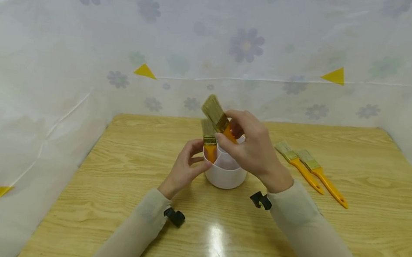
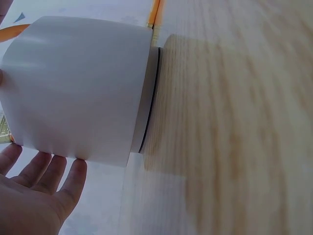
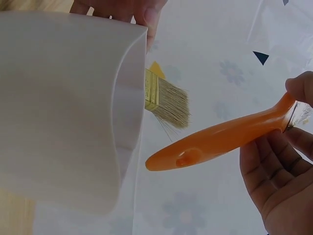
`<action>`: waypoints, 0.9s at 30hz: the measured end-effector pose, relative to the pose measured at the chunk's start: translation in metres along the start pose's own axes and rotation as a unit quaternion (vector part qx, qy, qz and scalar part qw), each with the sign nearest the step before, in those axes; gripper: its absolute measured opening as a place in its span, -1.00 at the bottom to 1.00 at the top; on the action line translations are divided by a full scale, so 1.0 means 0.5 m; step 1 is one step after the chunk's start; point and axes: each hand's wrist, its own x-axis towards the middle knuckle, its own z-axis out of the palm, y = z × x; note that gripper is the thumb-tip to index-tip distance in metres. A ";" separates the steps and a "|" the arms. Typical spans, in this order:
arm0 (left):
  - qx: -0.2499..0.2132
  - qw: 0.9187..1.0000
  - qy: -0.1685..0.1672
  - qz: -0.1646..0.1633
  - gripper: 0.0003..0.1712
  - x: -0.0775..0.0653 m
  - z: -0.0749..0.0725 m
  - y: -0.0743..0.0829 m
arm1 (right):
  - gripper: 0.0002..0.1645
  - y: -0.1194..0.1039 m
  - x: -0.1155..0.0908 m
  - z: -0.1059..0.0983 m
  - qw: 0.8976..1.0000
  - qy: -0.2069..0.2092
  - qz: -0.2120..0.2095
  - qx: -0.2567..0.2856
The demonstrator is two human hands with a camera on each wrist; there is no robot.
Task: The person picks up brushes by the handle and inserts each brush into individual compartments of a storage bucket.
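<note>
My left hand (image 1: 186, 166) holds the white round container (image 1: 225, 177) by its left side, fingertips pressed to the wall (image 2: 78, 88) in the left wrist view. Inner dividers show through its open top. One paintbrush (image 1: 209, 152) stands in the left part, bristles up, its lower handle hidden. In my right hand (image 1: 254, 146) a second paintbrush (image 1: 213, 110) is pinched near its metal band, tilted with bristles up and to the left. The right wrist view shows its orange handle (image 3: 215, 141) outside the container, the handle's end near the rim.
Two more paintbrushes (image 1: 329, 185) with orange handles lie side by side on the wooden table (image 1: 105, 228), right of the container. Flower-printed sheeting (image 1: 203, 36) hangs behind the table and at both sides, with yellow triangles on it.
</note>
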 end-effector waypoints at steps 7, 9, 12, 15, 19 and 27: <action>-0.005 1.000 0.005 0.004 -0.33 0.001 0.002 0.000 | -0.51 0.005 -0.007 0.003 1.000 -0.006 0.008 -0.006; -0.005 1.000 0.005 0.002 -0.33 0.000 0.002 0.000 | -0.51 0.007 -0.010 0.004 1.000 -0.008 0.009 -0.008; -0.005 1.000 0.006 0.001 -0.33 0.001 0.002 0.001 | -0.51 0.010 -0.014 0.006 1.000 -0.009 0.011 -0.010; -0.004 1.000 0.007 0.001 -0.33 0.000 0.001 0.001 | -0.51 0.012 -0.017 0.007 1.000 -0.010 0.014 -0.013; -0.005 1.000 0.005 0.002 -0.32 0.000 0.001 0.001 | -0.51 0.013 -0.022 0.007 1.000 -0.014 0.023 -0.015; -0.005 1.000 0.005 0.001 -0.33 0.000 0.001 -0.002 | -0.50 0.022 -0.037 0.014 0.999 -0.018 0.027 -0.014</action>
